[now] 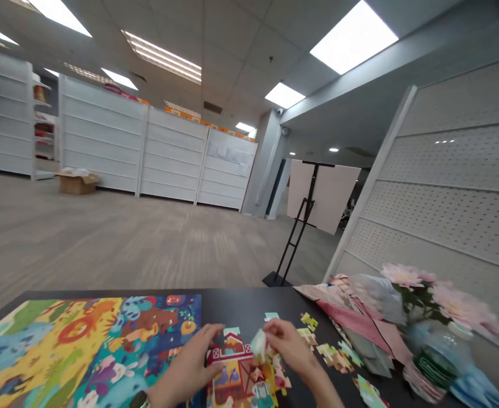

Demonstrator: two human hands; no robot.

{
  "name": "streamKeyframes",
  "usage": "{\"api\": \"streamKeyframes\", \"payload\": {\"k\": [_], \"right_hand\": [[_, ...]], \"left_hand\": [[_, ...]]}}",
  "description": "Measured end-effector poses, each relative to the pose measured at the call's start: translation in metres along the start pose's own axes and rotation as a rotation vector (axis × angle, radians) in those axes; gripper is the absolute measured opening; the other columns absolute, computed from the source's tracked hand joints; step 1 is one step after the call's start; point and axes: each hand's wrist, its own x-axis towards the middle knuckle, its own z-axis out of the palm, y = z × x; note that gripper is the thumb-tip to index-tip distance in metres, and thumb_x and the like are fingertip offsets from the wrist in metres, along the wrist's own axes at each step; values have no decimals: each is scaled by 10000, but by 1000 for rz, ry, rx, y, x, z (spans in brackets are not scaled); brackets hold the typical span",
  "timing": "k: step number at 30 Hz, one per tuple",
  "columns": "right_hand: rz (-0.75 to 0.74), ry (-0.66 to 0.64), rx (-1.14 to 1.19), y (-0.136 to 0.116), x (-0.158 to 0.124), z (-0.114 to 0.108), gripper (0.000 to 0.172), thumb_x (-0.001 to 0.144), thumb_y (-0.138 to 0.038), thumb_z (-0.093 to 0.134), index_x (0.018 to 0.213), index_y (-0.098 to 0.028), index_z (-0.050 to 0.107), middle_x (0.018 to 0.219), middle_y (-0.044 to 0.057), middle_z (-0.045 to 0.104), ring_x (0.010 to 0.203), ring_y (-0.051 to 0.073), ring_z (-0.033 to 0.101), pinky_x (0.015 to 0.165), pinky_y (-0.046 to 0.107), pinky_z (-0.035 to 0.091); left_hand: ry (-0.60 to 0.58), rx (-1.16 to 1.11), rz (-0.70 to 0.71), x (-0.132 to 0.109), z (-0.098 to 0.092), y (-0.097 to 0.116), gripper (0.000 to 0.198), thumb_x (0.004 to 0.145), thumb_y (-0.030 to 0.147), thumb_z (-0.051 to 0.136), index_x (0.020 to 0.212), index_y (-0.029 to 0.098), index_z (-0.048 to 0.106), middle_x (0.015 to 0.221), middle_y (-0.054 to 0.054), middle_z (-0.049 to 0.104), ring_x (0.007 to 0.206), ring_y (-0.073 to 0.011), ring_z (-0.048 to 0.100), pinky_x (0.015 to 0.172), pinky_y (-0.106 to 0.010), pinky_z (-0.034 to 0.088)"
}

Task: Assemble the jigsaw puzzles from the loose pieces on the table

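A partly joined jigsaw puzzle [235, 378], with a red barn and small figures, lies on the dark table in front of me. My left hand [192, 362] rests at its left edge, thumb and fingers apart, holding nothing. Above the puzzle's upper right part, my right hand [290, 344] pinches a pale jigsaw piece [258, 344] that is tilted up off the surface. Loose jigsaw pieces [333, 357] are scattered to the right of that hand. One light piece [271, 316] lies just beyond its fingers.
Two colourful animal pictures [75, 351] cover the table's left side. At the right are crumpled pink wrapping [360, 323], pink flowers [453, 300] and a clear bottle [434, 362] with a green label. Beyond the table [249, 297] stand an easel [303, 221] and white shelving [173, 153].
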Motion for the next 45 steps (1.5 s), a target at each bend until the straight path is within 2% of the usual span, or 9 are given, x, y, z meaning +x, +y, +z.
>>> {"api": "streamKeyframes", "payload": {"k": [4,8,12,22,26,30,34,39,45], "right_hand": [[-64,-31,82,-28,29,90,88,803,-263,524,810,-205,589,666,-10,685,601,172,694,578,252,506],[-158,28,34,-30,34,115,83,808,-165,556,745,-199,599,648,-8,674,622,173,697,605,240,491],[-225,107,-96,-25,23,107,140,817,-96,572,811,-197,669,811,20,679,768,180,659,738,265,475],[-346,115,-311,-34,0,105,312,866,-36,504,871,-210,762,1023,66,671,1033,215,605,962,316,453],[-375,2,-498,-45,-15,93,262,808,-96,589,967,-198,771,1243,110,650,1175,295,544,1026,413,448],[-400,5,-392,-46,-47,66,468,786,-53,560,1203,-215,697,1397,99,589,1276,264,520,1091,389,429],[-288,200,-306,-14,-92,24,399,842,-35,447,1060,-225,721,1241,89,663,1209,217,589,1056,360,477],[-120,449,-437,64,-144,-20,323,951,-241,470,1140,-220,732,1286,141,669,1235,278,613,1057,444,508],[27,354,-563,119,-173,-25,457,963,-458,526,1397,-349,617,1512,60,548,1416,347,476,1126,530,441]], "left_hand": [[78,120,12,4,1,-11,639,740,86,602,1360,222,522,1346,-77,573,1211,-229,558,1078,-327,423],[79,214,27,6,-3,-8,327,832,83,543,1103,220,664,1171,-66,642,1105,-219,604,986,-309,467],[69,288,34,6,0,-6,253,918,121,504,999,234,715,1128,-61,656,1072,-232,610,963,-333,469],[15,482,-9,9,0,-8,367,956,193,493,1228,270,725,1391,-88,627,1272,-290,574,1113,-450,434],[-127,570,-19,5,-3,-4,423,994,424,487,1378,316,628,1567,-60,469,1389,-333,477,1162,-528,377],[-236,653,-92,2,-2,-4,594,990,552,451,1522,289,445,1642,-81,300,1458,-367,383,1172,-568,340],[-176,662,-90,0,1,-7,636,966,555,493,1536,282,420,1650,-102,279,1476,-387,348,1172,-581,336],[-172,645,-6,-5,8,-3,611,980,580,468,1533,323,415,1640,-55,306,1492,-355,328,1195,-571,315],[-308,656,-25,-10,15,11,694,968,652,443,1546,276,364,1628,-56,260,1515,-335,265,1223,-582,257]]}}
